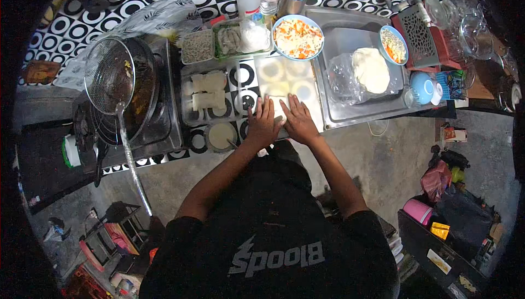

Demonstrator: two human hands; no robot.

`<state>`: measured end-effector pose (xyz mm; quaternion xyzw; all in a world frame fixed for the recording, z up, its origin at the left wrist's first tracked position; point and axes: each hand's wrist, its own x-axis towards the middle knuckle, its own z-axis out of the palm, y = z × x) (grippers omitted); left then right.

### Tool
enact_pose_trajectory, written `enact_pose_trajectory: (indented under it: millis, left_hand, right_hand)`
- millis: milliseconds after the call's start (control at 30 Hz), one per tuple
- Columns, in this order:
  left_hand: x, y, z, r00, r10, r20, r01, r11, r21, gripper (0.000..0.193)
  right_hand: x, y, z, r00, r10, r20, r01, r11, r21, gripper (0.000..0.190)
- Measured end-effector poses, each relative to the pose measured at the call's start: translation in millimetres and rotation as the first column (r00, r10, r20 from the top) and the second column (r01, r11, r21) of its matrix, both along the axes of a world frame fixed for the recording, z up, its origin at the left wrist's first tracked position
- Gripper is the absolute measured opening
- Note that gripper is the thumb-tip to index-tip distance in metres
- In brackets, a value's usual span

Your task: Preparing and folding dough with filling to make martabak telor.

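Both my hands rest at the near end of a pale, translucent work sheet [287, 69] on the patterned counter. My left hand [263, 126] lies with its fingers forward on the left side of a small white dough wrapper [278, 106]. Opposite it, my right hand [302, 122] touches the wrapper's right side, fingers slightly spread. The thumbs come close together at the near edge, where the wrapper is partly hidden. To the left, a clear plastic tray [188, 112] holds several pale rolls [209, 100]. A bowl of pale batter [221, 136] with a utensil in it stands below that tray.
A blue bowl of chopped vegetables [298, 36] stands beyond the sheet. On the right, a metal tray [340, 118] carries a dough mound [371, 70] on plastic and a smaller blue bowl [393, 45]. At left, a mesh strainer [108, 75] lies over a dark wok [143, 90], its handle overhanging the counter edge.
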<state>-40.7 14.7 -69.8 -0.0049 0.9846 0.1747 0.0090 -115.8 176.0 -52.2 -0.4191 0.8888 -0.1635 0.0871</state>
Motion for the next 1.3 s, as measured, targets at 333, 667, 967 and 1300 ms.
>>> enact_pose_trajectory:
  millis: [333, 667, 967, 1300]
  left_hand:
    - [-8, 4, 5, 0.974, 0.133, -0.183, -0.106, 0.983, 0.150, 0.066]
    - [-15, 19, 17, 0.874, 0.457, 0.166, -0.475, 0.730, 0.490, 0.046]
    - [-8, 33, -5, 0.763, 0.602, 0.236, -0.644, 0.672, 0.365, 0.044]
    - [-14, 52, -7, 0.688, 0.709, 0.156, -0.701, 0.593, 0.396, 0.036]
  right_hand:
    - [-30, 4, 16, 0.967, -0.029, 0.252, 0.069, 0.986, -0.150, 0.067]
    - [-96, -33, 11, 0.915, 0.248, 0.317, -0.230, 0.969, -0.095, 0.046]
    - [-118, -76, 3, 0.720, 0.649, 0.245, -0.689, 0.711, 0.139, 0.048]
    - [-140, -89, -13, 0.502, 0.812, 0.299, -0.851, 0.525, 0.002, 0.042]
